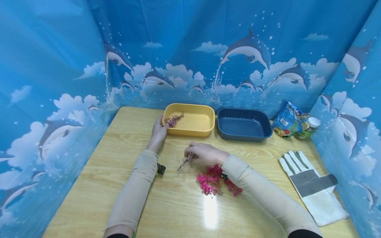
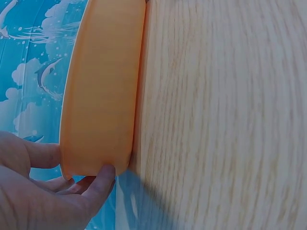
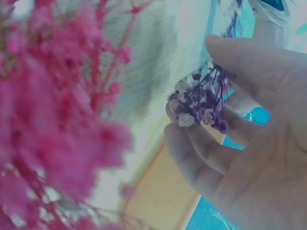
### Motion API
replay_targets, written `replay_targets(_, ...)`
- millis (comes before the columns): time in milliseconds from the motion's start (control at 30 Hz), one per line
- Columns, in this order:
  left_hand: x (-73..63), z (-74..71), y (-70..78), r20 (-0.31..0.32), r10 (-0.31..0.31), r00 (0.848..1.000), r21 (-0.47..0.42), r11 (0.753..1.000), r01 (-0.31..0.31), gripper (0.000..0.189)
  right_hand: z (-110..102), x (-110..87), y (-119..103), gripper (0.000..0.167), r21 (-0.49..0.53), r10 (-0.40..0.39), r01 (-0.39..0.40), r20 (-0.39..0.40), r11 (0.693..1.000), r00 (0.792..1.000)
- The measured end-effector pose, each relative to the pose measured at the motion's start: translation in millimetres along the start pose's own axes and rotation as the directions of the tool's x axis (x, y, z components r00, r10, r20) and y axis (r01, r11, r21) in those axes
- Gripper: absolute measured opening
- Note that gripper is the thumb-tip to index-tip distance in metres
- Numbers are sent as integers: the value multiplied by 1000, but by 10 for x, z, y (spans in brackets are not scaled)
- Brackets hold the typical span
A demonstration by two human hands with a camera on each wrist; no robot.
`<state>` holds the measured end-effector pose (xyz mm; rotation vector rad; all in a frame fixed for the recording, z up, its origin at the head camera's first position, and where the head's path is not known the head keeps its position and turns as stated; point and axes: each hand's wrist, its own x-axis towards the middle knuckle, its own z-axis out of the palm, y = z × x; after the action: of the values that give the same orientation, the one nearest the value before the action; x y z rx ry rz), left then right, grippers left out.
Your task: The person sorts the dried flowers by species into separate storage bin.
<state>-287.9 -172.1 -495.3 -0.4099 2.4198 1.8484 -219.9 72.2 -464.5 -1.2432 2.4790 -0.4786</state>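
Note:
At the left end of the yellow bin [image 1: 190, 133], my left hand [image 1: 159, 129] grips the corner. In the left wrist view its fingertips [image 2: 106, 173] press the end of the bin's orange-looking wall [image 2: 103, 96]. A small bunch of dried purple flowers [image 1: 174, 119] lies inside the bin at that end. My right hand [image 1: 205, 153] holds another sprig of dried purple flowers [image 1: 187, 159] over the table, in front of the bin. In the right wrist view its small pale and purple blossoms [image 3: 204, 103] show between thumb and fingers. Bright pink dried flowers [image 1: 208, 181] lie beneath the right wrist.
Right of the yellow bin stands a dark blue bin [image 1: 244, 135]. A blue snack bag [image 1: 285, 119] and a white-lidded jar [image 1: 309, 127] stand at the back right corner. A pair of work gloves [image 1: 312, 188] lies along the right edge. Dolphin-printed curtains [image 1: 184, 49] enclose the wooden table [image 1: 98, 178].

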Motion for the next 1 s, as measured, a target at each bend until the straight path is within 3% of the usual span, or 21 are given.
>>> replay_targets(200,3,-8,1,0,2,1000,-5,1000,-2,63,-126,16,41,34,109,51,-40,-96,993,994)
replay_targets(467,13,-15,0,-2,2,1000,0,1000,-2,63,-319,4,89,40,196,112,-64,-245,978,963)
replay_targets(767,12,-19,-8,1,12,1000,5,1000,-12,63,-476,-3,131,38,275,172,-97,-264,957,949)
replay_targets(1000,10,-18,-15,13,6,1000,1,1000,-6,63,-570,55,195,41,238,219,-149,-301,960,928)
